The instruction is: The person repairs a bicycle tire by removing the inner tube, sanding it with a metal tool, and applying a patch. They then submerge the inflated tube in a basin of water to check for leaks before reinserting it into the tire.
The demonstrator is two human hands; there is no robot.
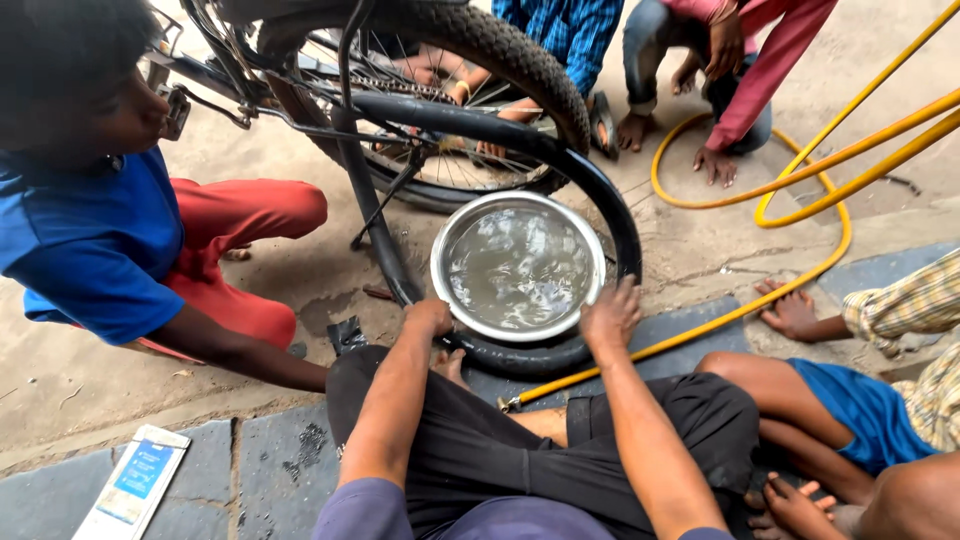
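At the far left a small white-and-blue flat carton lies on the grey stone paving, out of the way. The left hand has its grip clenched on the black rubber inner tube, pressing it at the near rim of the round shiny steel basin of water. That basin stands on the sandy ground, inside the tube's loop, so a stretch of tube can dip into the water. The right hand grips the same tube at the basin's right near edge, holding the span taut between both hands. A yellow hose curls across the ground on the right.
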